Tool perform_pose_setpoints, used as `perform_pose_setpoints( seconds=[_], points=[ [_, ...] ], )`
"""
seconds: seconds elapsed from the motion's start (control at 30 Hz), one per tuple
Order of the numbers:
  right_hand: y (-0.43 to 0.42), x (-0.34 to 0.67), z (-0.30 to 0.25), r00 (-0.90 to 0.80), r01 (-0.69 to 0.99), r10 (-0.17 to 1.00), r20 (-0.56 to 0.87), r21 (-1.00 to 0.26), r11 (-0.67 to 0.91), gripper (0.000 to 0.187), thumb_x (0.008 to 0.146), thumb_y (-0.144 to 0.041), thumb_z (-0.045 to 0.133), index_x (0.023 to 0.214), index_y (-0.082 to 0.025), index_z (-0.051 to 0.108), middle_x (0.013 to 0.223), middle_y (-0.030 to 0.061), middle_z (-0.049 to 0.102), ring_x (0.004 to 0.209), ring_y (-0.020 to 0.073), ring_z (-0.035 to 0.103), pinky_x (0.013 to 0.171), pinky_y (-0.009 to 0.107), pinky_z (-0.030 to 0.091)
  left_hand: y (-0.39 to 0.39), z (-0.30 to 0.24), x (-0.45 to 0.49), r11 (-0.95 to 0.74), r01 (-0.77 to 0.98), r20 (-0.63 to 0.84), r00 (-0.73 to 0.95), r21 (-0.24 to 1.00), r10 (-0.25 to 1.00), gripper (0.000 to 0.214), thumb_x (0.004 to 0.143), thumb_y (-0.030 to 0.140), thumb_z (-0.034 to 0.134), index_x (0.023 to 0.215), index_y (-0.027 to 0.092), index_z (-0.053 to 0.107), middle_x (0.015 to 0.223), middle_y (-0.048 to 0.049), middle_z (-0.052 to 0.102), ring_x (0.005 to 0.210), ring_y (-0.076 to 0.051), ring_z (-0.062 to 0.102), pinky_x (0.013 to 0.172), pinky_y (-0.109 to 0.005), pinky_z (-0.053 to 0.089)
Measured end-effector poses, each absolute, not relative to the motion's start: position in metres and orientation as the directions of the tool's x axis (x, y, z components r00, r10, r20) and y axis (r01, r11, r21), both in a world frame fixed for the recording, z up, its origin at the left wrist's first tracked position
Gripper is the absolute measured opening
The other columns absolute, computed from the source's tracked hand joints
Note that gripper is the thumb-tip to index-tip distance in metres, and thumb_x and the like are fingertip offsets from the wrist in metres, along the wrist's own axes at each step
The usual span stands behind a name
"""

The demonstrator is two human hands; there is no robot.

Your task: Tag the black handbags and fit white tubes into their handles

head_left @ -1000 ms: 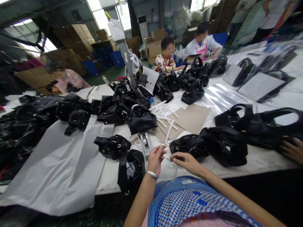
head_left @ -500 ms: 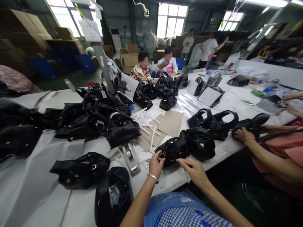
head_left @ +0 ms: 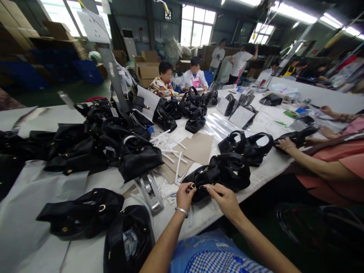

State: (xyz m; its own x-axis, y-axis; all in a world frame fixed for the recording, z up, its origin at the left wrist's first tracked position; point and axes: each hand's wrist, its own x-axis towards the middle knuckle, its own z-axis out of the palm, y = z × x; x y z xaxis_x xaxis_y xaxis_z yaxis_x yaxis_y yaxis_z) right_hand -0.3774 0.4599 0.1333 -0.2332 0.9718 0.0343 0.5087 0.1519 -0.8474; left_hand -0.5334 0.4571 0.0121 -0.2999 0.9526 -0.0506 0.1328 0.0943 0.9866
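A small black handbag with gold hardware lies near the front edge of the white table. My left hand, a silver bracelet on its wrist, pinches a gold ring on the bag. My right hand touches the bag just right of that ring, fingers curled on it. A second black bag leans against the first from behind.
Many more black handbags are heaped at the left and back. A tape dispenser, white strips and brown cardboard sheets lie in the middle. A co-worker's arm reaches in from the right. Two people sit at the far side.
My hands held a small white tag one second ago; both have moved forward onto the black handbag's gold ring. My view has swung to the right.
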Motion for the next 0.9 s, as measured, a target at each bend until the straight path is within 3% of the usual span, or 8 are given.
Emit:
perform_pose_setpoints(
  seconds=[0.2,0.67,0.8,0.9],
  points=[
    [0.468,-0.392,0.123,-0.214,0.488,0.975,0.055,-0.859,0.155,0.032,0.084,-0.044,0.053,0.096,-0.021,0.073,0.073,0.0033,0.065,0.068,0.0149,0.058,0.066,0.026,0.046,0.457,0.013,-0.532,0.117,0.010,-0.108,-0.312,0.993,0.944,0.023,0.067,0.024,0.068,0.088,0.017,0.069,0.087,-0.0045,0.060,0.063,-0.010,0.056,0.065,-0.024,0.047],
    [0.468,-0.402,0.100,-0.177,0.544,0.984,-0.022,-0.835,0.079,0.035,0.084,-0.045,0.050,0.091,-0.021,0.074,0.070,0.0038,0.066,0.068,0.0169,0.058,0.068,0.029,0.046,0.464,0.005,-0.536,0.102,0.073,-0.077,-0.293,0.992,0.953,0.018,0.069,0.026,0.066,0.084,0.017,0.070,0.083,-0.0060,0.064,0.070,-0.015,0.059,0.068,-0.027,0.048],
    [0.460,-0.402,0.082,-0.111,0.452,0.987,-0.119,-0.890,-0.056,0.038,0.080,-0.051,0.053,0.088,-0.020,0.075,0.074,0.0047,0.067,0.066,0.0171,0.057,0.064,0.029,0.045,0.461,0.007,-0.544,0.128,0.150,-0.082,-0.280,0.980,0.956,0.017,0.071,0.034,0.065,0.077,0.020,0.072,0.077,-0.0059,0.068,0.075,-0.020,0.062,0.072,-0.032,0.048],
    [0.451,-0.399,0.071,-0.080,0.267,0.957,-0.280,-0.931,-0.250,0.046,0.078,-0.057,0.053,0.085,-0.017,0.074,0.061,0.0024,0.062,0.060,0.0152,0.054,0.063,0.029,0.044,0.451,0.005,-0.550,0.164,0.124,-0.132,-0.228,0.979,0.965,0.022,0.068,0.042,0.067,0.074,0.022,0.073,0.080,-0.0065,0.070,0.079,-0.023,0.063,0.075,-0.034,0.049]
  ],
)
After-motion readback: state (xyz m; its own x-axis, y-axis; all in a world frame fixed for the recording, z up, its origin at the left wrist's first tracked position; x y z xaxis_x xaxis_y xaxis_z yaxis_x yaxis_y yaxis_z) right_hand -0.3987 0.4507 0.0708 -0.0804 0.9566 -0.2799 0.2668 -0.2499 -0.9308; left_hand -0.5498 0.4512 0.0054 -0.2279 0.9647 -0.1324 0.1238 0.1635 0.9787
